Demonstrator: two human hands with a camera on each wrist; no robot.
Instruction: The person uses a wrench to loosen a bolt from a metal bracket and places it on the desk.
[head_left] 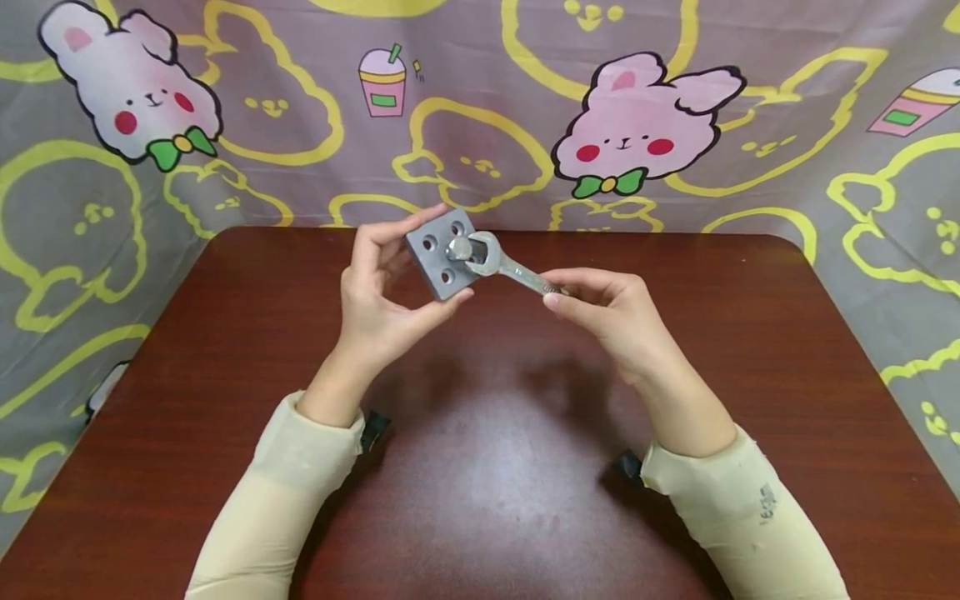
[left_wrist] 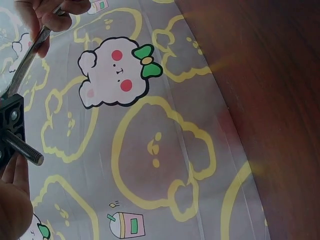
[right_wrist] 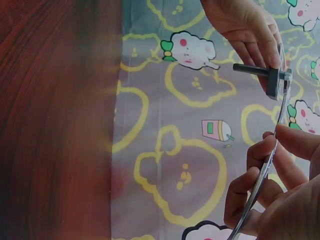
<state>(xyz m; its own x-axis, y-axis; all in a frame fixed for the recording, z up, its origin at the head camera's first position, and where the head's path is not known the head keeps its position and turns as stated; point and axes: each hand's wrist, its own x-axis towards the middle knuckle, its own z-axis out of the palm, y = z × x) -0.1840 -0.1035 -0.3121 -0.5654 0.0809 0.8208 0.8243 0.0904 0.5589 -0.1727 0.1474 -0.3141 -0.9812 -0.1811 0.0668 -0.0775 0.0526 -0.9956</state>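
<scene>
1. We count two hands: our left hand grips one plate, our right hand pinches one wrench.
2. The plate, one bolt through it, is raised above the table; the wrench's open end is at the bolt's head, whether seated we cannot tell.
3. The table is glossy red-brown; beyond its far edge hangs a rabbit-print curtain.
4. Marking on the right sleeve: illegible.
</scene>
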